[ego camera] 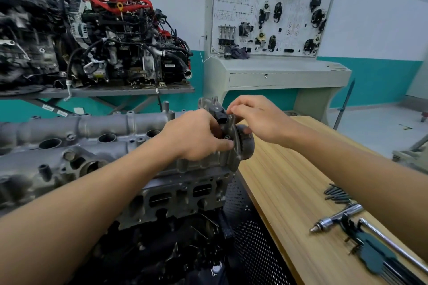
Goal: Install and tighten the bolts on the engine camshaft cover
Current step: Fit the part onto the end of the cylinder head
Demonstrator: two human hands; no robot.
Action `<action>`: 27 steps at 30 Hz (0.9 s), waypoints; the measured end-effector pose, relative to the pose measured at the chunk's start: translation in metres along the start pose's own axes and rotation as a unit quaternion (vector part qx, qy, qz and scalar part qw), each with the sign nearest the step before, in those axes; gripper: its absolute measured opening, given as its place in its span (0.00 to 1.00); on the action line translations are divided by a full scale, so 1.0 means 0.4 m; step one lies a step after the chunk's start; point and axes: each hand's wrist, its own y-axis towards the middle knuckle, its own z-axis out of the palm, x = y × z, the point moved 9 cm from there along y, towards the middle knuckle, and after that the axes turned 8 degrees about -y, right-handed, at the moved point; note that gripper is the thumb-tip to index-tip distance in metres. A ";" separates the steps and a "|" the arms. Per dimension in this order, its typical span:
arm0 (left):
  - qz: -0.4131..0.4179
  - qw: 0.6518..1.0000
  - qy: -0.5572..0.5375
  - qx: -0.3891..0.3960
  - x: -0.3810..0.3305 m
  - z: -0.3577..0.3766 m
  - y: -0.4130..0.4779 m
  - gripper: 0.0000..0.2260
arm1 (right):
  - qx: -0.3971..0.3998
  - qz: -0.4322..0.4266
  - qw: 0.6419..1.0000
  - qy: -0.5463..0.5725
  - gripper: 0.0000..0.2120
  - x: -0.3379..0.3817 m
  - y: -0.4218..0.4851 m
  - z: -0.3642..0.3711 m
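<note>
The grey aluminium camshaft cover [92, 143] lies across the engine in front of me, with open round holes along its top. At its right end sits a grey end housing [243, 146] with a black connector [218, 117]. My left hand [196, 136] grips that end of the cover, fingers curled over the housing. My right hand [259, 118] reaches in from the right, its fingertips pinching something small at the top of the housing, hidden by the fingers. Several dark bolts [337, 194] lie on the wooden bench [289, 192].
A ratchet handle [335, 220], a green hex-key set [372, 254] and a chrome bar [393, 243] lie at the bench's right edge. A second engine [120, 39] stands on a rack behind. A training panel [271, 9] stands at the back wall.
</note>
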 end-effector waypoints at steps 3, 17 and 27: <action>-0.014 0.996 -0.013 -0.086 0.010 -0.016 -0.006 0.13 | -0.003 -0.005 1.000 -0.011 0.10 0.003 -0.010 0.001; 0.017 0.994 -0.093 -0.045 -0.004 -0.017 -0.003 0.06 | -0.012 -0.193 0.968 -0.159 0.06 0.072 -0.048 -0.002; -0.009 0.984 -0.152 -0.094 0.050 -0.061 -0.010 0.06 | 0.154 -0.264 0.888 -0.344 0.06 0.120 -0.026 0.084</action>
